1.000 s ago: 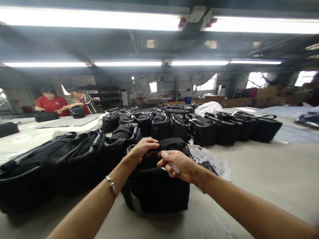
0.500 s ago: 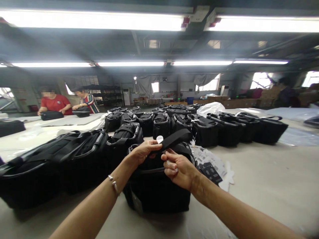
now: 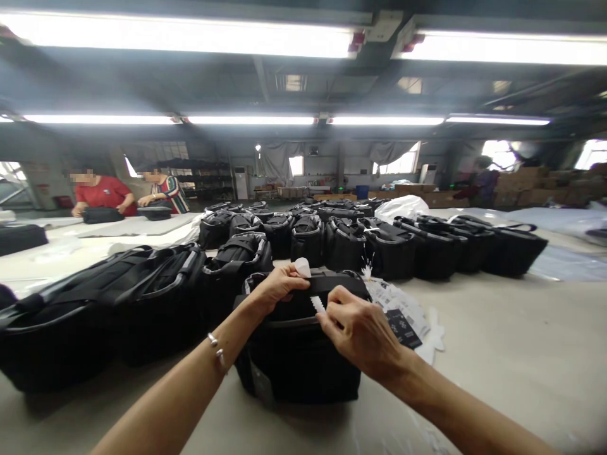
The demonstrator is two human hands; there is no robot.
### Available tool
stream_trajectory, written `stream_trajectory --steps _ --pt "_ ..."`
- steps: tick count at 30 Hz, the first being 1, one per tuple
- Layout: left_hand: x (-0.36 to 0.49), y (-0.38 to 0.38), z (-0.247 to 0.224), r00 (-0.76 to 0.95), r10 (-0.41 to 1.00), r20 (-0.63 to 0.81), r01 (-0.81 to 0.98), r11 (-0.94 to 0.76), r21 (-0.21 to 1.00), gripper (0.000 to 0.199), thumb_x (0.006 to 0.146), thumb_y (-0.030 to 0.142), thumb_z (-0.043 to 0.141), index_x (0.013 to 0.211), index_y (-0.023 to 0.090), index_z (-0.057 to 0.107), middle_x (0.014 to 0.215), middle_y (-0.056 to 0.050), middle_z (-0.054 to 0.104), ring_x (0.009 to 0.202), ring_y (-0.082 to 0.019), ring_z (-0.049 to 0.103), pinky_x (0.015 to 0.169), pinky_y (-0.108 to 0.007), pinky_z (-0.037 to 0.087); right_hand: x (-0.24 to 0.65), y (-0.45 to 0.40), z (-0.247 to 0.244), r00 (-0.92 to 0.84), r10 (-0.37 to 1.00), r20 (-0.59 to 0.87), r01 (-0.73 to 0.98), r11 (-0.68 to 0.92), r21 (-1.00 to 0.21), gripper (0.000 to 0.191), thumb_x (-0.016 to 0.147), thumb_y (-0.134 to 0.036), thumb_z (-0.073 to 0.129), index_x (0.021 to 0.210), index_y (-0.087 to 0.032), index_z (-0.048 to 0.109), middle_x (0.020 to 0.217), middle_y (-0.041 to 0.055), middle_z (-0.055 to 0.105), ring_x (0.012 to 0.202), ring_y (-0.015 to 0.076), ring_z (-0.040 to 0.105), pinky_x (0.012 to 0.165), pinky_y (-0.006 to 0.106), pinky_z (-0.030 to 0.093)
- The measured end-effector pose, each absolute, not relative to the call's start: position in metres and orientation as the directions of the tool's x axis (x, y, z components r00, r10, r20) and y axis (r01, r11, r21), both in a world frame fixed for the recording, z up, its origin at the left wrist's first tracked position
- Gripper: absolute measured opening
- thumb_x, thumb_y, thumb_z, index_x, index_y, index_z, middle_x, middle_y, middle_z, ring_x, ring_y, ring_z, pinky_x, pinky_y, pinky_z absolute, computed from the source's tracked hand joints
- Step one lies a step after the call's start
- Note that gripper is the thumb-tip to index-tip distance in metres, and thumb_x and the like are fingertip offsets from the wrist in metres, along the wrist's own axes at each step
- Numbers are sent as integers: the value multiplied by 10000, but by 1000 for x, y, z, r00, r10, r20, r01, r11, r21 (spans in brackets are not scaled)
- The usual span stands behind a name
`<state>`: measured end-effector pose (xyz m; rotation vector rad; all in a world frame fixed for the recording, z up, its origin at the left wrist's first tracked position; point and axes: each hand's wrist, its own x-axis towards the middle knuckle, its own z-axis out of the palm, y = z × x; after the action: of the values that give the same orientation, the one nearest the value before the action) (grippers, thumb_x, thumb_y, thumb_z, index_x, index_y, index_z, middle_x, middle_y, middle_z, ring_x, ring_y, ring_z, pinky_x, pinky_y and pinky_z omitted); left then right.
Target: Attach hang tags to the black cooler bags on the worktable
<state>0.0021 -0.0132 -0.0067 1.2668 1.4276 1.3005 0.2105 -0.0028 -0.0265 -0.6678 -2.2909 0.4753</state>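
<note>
Black bag (image 3: 303, 363), head view: standing on table (image 3: 502, 354); left hand's (image 3: 279, 285) fingers pinching white rounded piece (image 3: 302, 266), right hand's (image 3: 358, 322) grasping white toothed strip (image 3: 317, 304); apparently working at bag's top, next move likely calling for steady grips.

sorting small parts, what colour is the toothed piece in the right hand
White; the toothed piece shows best in the head view.

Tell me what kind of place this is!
It looks like a factory or workroom for bags. Many black bags crowd a big table, a pile of paper tags lies beside the nearest one, and long tube lights shine overhead.
</note>
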Motion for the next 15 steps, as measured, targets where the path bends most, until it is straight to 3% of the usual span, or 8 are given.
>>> stream_trajectory --steps 1,2,3,5,8,11,15 --pt "3 -12 -7 -161 985 64 157 -39 987 349 569 287 777 858 192 605 698 50 576 494 -60 405 447 -172 225 208 -3 -25 -628 475 616 290 878 -381 297 895 -260 552 614 -164 568 1030 106 683 754 171 662 652 265 485" --pt "4 -11 -8 -154 985 72 165 -46 985 363 570 299 784 867 194 603 682 56 564 481 -57 393 439 -172 212 205 -2 -23 -640 402 654 231 913 -336 295 877 -222 561 588 -162 558 1083 102 684 792 172 666 705 272 492" --pt "4 -10 -8 -150 985 82 173 -56 983 374 573 316 791 871 194 602 667 60 551 472 -55 387 434 -173 205 199 -1 -20 -658 380 650 164 915 -369 305 870 -208 569 569 -160 551 1064 93 698 790 169 668 727 273 497" --pt "5 -9 -9 -151 983 106 192 -76 978 381 583 358 801 857 182 604 640 60 527 463 -54 386 430 -176 211 187 4 -16 -696 457 554 55 803 -593 336 869 -268 615 556 -159 556 852 69 717 711 159 663 693 265 509" --pt "4 -9 -10 -162 978 136 230 -96 968 377 628 434 782 825 162 611 619 45 522 461 -61 397 431 -183 232 173 15 -11 -732 605 313 -55 406 -912 257 807 -393 723 757 -153 647 678 19 676 606 153 661 581 248 528" --pt "3 -10 -11 -172 971 165 278 -113 954 373 732 508 682 837 153 633 599 30 516 455 -75 386 429 -195 229 167 25 -7 -715 663 222 -159 155 -975 340 808 -366 751 1026 -165 586 751 17 704 607 164 697 547 256 569" --pt "2 -9 -13 -185 934 305 360 -225 905 349 769 483 636 908 163 628 733 -12 612 586 -115 497 519 -217 334 165 33 -2 -644 760 85 -95 30 -995 157 922 -193 640 1006 -146 515 741 39 714 588 158 706 534 257 599"
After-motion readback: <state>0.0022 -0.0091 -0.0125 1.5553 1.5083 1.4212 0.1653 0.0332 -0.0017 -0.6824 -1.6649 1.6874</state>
